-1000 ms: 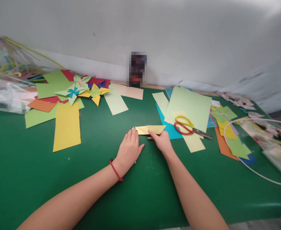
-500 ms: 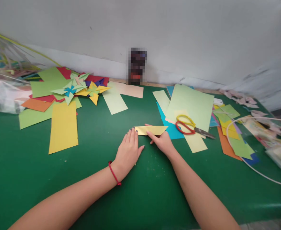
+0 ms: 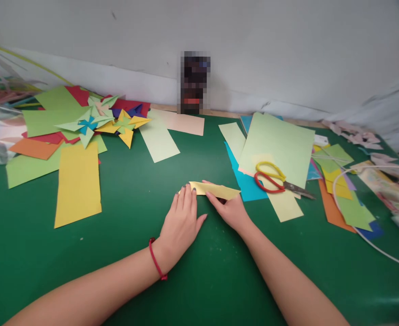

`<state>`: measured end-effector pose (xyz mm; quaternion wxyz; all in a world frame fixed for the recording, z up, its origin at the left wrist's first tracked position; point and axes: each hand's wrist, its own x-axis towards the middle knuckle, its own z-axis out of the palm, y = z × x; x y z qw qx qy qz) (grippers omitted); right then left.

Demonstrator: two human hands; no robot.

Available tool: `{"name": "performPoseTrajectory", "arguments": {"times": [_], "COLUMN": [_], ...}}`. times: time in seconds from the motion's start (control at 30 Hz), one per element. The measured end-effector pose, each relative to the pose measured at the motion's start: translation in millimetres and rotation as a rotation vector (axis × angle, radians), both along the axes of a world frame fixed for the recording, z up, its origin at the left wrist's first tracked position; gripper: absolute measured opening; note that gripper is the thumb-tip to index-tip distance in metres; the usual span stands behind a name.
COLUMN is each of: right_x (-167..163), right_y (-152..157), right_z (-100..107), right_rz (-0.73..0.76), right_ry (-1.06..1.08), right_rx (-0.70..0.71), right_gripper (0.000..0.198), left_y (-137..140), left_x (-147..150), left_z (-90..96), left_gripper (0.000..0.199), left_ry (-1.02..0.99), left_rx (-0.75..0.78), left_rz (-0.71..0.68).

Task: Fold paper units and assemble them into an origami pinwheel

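Note:
A narrow strip of folded yellow paper [image 3: 216,189] lies on the green table [image 3: 134,271] in front of me. My left hand [image 3: 182,210] rests flat over its left end, with fingers stretched out and thumb apart. My right hand [image 3: 228,206] pinches the paper's right part between thumb and fingers, and that end is tilted a little off the table. The fingers behind the paper are partly hidden. Scissors [image 3: 270,177] with one yellow and one red handle lie to the right, on pale green paper [image 3: 281,140] and a blue sheet [image 3: 250,188].
On the left are a yellow sheet [image 3: 79,183], green sheets [image 3: 32,167] and folded paper flowers [image 3: 126,124]. A blurred-out dark object [image 3: 194,83] stands against the wall. At right lie coloured paper scraps [image 3: 352,203], a white cord loop [image 3: 372,244] and pale paper pieces [image 3: 355,134].
My right hand has lifted and tilted the right part of the folded paper slightly. My left hand stays on the left end. The camera view has shifted a little.

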<state>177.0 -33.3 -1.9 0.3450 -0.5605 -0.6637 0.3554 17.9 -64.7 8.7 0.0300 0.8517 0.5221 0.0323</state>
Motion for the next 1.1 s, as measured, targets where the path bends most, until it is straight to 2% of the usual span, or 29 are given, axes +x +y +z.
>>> {"name": "performPoseTrajectory", "arguments": {"times": [0.23,0.33,0.5,0.7,0.97,1.1], "right_x": [1,1,6,12,11,7], "right_y": [0,1,0,0,3,2], "right_z": [5,6,5,8,3,4], "right_rz": [0.000,0.027,0.198,0.314,0.266,0.143], "right_ry": [0.023,0.005,-0.019,-0.058,-0.030,-0.033], "right_rx": [-0.029,0.004,0.146,0.188,0.165,0.120], "right_gripper": [0.030,0.029,0.036,0.040,0.036,0.029], "left_y": [2,2,2,3,1,1], "left_x": [0,-1,-1,-1,0,0], "left_z": [0.2,0.1,2.6,3.4,2.1,1.4], "left_gripper": [0.060,0.062,0.059,0.057,0.058,0.058], "left_ry": [0.001,0.024,0.042,0.050,0.047,0.032], "left_rx": [-0.001,0.008,0.026,0.057,0.056,0.047], "left_rz": [-0.006,-0.019,-0.029,-0.036,-0.035,-0.024]}}
